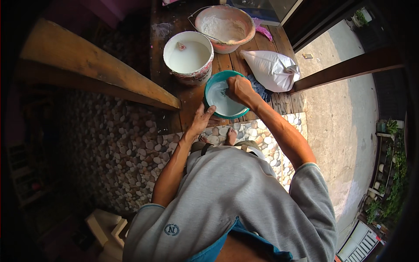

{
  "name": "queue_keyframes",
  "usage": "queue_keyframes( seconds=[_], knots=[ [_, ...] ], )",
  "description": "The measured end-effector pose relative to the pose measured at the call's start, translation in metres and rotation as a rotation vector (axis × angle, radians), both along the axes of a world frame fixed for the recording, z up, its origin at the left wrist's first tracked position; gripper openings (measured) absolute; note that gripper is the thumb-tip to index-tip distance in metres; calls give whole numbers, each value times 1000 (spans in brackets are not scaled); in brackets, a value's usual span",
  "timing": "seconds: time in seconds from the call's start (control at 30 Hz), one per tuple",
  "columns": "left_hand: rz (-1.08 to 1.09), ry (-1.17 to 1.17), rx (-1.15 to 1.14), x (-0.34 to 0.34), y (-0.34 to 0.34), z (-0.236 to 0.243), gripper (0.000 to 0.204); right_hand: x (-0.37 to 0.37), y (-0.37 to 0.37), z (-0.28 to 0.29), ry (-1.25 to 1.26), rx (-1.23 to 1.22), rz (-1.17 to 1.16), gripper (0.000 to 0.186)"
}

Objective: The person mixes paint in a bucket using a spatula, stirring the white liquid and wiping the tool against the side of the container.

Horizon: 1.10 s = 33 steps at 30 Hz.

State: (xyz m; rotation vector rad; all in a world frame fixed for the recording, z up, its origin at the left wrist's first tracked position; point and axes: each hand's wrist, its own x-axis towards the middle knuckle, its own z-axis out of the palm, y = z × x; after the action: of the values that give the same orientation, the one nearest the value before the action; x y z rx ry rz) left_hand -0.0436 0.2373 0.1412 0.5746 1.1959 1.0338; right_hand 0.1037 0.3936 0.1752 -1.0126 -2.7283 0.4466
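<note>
Stirring the white liquid (220, 103) seems the step, the teal bowl (230, 116) on the desk (190, 95) between the left hand (202, 118), spread against its rim, and fisted right hand (240, 89), grip contents unclear, the next move calling for firm bracing.

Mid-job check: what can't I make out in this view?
Head view: what, if anything, the right hand grips over the teal bowl; the hand itself covers it.
Head view: how far the left hand reaches under the bowl; the bowl hides that.
Head view: the white bucket's bottom; white liquid covers it.
Head view: what fills the white bag; its closed, opaque wall hides it.
</note>
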Motion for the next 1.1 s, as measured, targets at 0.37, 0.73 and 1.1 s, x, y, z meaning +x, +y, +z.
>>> queue_keyframes(
  seconds=[0.37, 0.73, 1.1],
  knots=[
    [-15, 7, 29, -1, 0, -6, 65, 7, 2, -25, -32, -54, 18, 21],
    [-14, 16, 45, 0, -1, 0, 65, 11, -1, 1, -176, 6, 16, 14],
    [-4, 65, 23, 2, -1, 12, 75, 15, 8, 8, -131, -20, -72, 16]
  ],
)
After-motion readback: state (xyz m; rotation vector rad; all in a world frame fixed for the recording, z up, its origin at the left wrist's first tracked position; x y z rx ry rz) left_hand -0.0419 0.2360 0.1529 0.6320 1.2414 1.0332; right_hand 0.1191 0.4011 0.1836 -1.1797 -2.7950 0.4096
